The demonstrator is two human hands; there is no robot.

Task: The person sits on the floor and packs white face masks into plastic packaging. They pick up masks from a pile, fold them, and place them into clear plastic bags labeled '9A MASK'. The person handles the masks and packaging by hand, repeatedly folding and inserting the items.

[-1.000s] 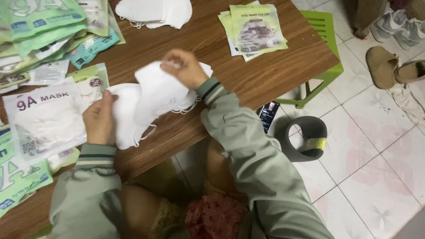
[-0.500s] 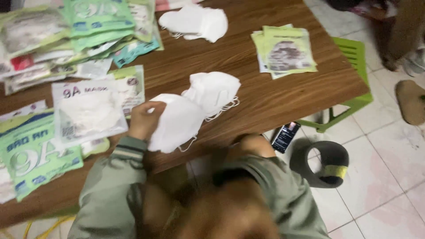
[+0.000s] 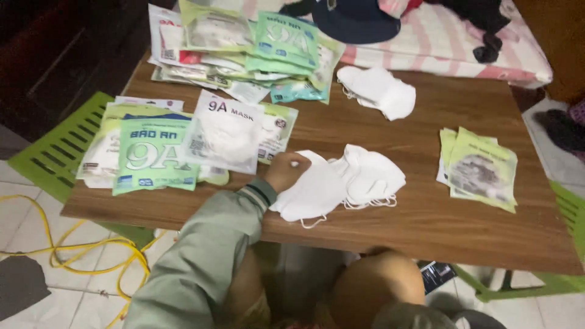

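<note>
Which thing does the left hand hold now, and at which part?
The left hand rests on the left edge of a white folded fabric face mask on the table; a true grip cannot be told.

Near front edge of table [image 3: 426, 225] — loose masks [image 3: 341, 183], left hand [image 3: 285, 172] resting on their left end. Left edge: packets [image 3: 158, 152], overlapping. Back edge — heaped packets [image 3: 244, 49], more masks [image 3: 378, 90] beside. Right edge: small stack [image 3: 481, 167].
</note>
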